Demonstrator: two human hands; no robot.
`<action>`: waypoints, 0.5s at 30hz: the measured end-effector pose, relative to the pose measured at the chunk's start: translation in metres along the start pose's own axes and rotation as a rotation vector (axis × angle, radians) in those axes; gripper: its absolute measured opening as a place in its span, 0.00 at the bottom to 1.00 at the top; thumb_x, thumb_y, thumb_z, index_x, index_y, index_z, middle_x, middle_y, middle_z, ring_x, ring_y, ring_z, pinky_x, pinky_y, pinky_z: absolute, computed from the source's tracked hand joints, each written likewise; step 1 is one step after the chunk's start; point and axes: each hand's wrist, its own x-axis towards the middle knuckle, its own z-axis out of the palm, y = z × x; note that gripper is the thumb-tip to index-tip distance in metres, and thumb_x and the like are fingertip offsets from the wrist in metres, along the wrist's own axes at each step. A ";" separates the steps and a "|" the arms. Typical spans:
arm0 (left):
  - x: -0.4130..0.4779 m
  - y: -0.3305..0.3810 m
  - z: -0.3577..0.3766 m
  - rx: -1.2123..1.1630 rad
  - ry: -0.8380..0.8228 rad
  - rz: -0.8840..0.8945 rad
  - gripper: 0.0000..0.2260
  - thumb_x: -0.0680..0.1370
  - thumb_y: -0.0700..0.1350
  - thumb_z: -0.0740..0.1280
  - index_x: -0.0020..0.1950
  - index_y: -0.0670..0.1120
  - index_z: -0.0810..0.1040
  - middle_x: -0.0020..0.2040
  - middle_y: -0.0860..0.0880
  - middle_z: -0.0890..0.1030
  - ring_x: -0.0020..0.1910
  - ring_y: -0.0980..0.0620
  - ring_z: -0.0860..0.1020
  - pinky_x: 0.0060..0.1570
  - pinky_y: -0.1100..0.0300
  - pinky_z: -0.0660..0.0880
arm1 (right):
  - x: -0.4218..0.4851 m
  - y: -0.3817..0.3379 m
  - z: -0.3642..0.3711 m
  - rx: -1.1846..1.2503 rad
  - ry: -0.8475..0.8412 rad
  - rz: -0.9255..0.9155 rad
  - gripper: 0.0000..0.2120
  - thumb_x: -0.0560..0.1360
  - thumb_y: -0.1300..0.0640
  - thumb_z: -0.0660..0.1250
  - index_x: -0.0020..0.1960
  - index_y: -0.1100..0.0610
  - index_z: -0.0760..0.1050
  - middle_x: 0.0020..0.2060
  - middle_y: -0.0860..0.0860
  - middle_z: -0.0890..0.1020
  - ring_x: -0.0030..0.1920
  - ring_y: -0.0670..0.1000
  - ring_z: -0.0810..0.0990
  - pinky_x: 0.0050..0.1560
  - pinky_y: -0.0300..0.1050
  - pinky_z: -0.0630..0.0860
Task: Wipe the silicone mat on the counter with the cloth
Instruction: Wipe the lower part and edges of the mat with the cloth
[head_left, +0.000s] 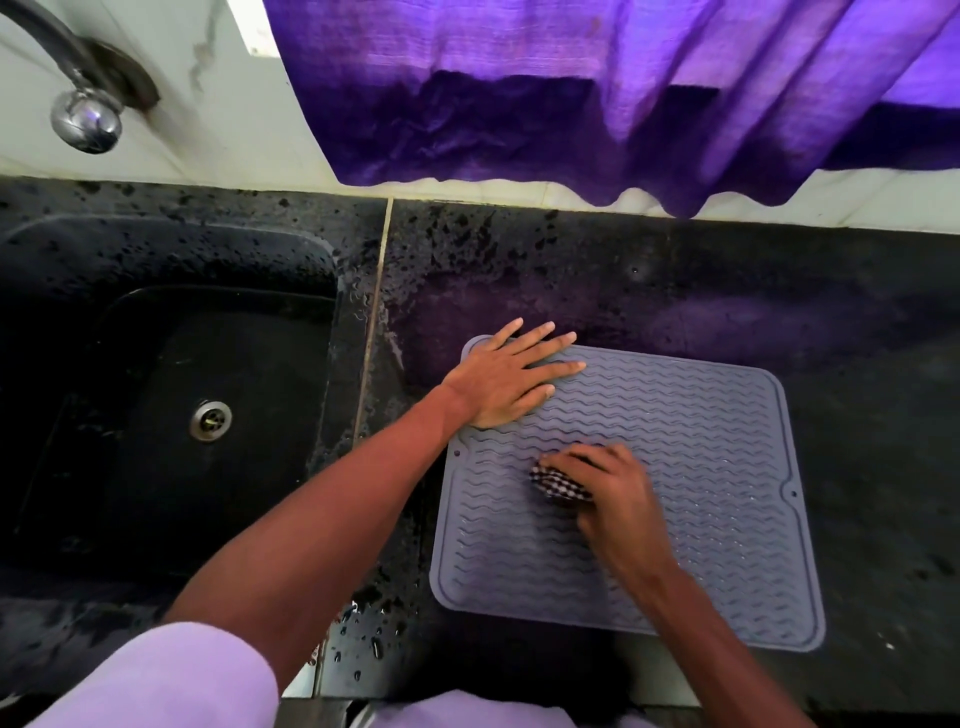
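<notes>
- Wiping under way: my left hand (511, 376) lies flat, fingers straight, pinning the far-left corner of the silicone mat (701, 467) on the black counter (857, 364), right of the sink (171, 415).
- My right hand (608, 488) clutches the bunched checked cloth (556, 483) near the mat's centre.
- Next, I judge, strokes should carry toward the right and near edges.
- The mat: grey, wavy-ribbed, rimmed, flat.

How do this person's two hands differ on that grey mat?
The left hand lies flat with fingers spread and holds nothing; the right hand is curled round a checked cloth. The left hand sits at the far left corner of the mat, the right hand nearer its middle. Both rest on the mat.
</notes>
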 end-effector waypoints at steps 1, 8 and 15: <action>0.000 0.003 0.000 0.005 -0.006 -0.016 0.25 0.84 0.57 0.39 0.83 0.58 0.50 0.84 0.52 0.45 0.82 0.49 0.42 0.79 0.48 0.35 | -0.003 0.009 -0.002 -0.017 0.002 0.024 0.34 0.54 0.75 0.71 0.57 0.53 0.81 0.52 0.48 0.82 0.49 0.54 0.74 0.46 0.54 0.75; -0.001 0.009 0.006 0.059 0.052 -0.061 0.24 0.85 0.55 0.43 0.83 0.59 0.51 0.84 0.52 0.47 0.82 0.50 0.43 0.79 0.44 0.39 | -0.005 0.019 0.009 0.041 0.028 0.053 0.34 0.54 0.74 0.69 0.56 0.52 0.82 0.51 0.46 0.82 0.47 0.50 0.72 0.45 0.43 0.68; 0.000 0.007 0.009 0.060 0.064 -0.062 0.24 0.85 0.55 0.44 0.83 0.59 0.52 0.84 0.52 0.48 0.83 0.50 0.45 0.79 0.43 0.40 | 0.012 -0.023 0.029 0.169 0.011 -0.017 0.27 0.61 0.70 0.69 0.55 0.49 0.82 0.49 0.44 0.82 0.46 0.50 0.72 0.46 0.44 0.69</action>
